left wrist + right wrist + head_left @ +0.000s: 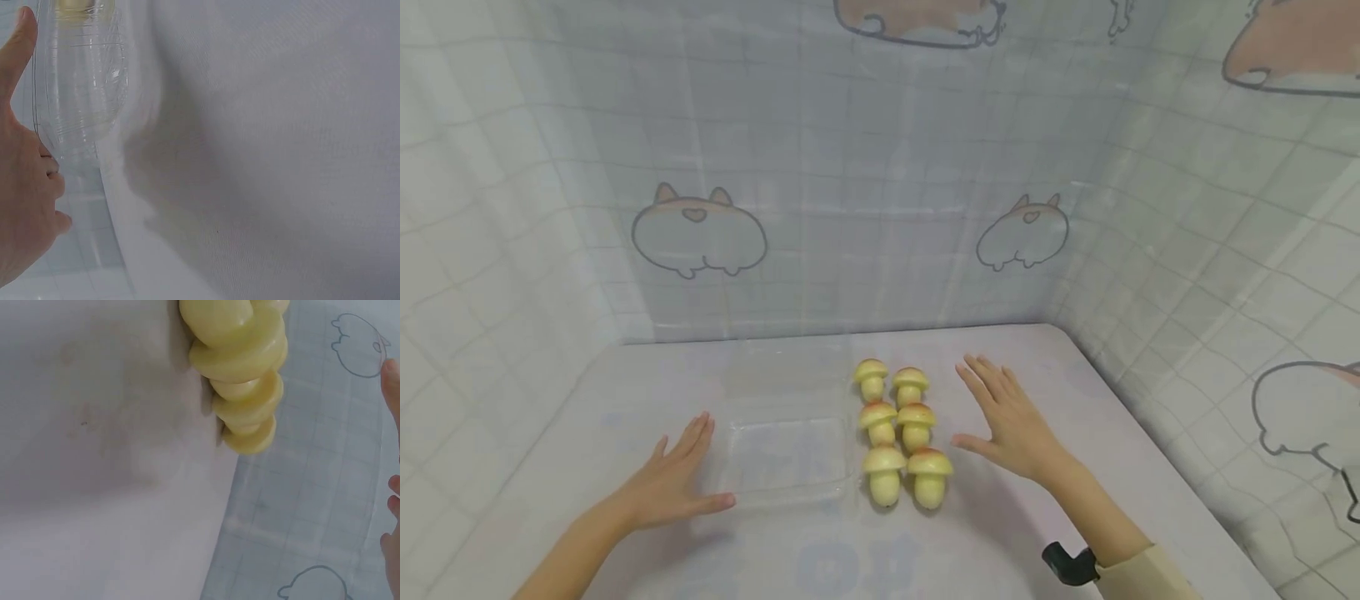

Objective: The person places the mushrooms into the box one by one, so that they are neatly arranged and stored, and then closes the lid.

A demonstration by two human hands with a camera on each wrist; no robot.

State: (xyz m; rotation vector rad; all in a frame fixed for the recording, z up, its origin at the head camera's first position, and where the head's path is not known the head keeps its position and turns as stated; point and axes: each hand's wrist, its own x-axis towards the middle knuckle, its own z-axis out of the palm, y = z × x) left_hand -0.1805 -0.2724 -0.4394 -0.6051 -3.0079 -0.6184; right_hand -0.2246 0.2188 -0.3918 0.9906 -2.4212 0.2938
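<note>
Several yellow mushroom-shaped pieces point(915, 427) with brownish cap tops stand in two columns on the table. To their left lies a clear plastic box point(787, 454), its see-through lid point(786, 373) folded back at the far side. My left hand point(672, 485) is beside the box's left edge, fingers spread and holding nothing. Right of the mushroom pieces, my right hand point(1018, 429) hovers with straight fingers and an empty palm. In the left wrist view the box point(84, 81) shows past the thumb. The right wrist view catches the mushroom pieces point(244, 362) in a row.
A pale table point(835, 542) with faint printed marks carries everything. Behind it hangs a gridded curtain point(880, 250) with cartoon animal prints, and similar sheets point(1210, 292) flank the sides. A black device point(1070, 564) sits at the right wrist near the sleeve.
</note>
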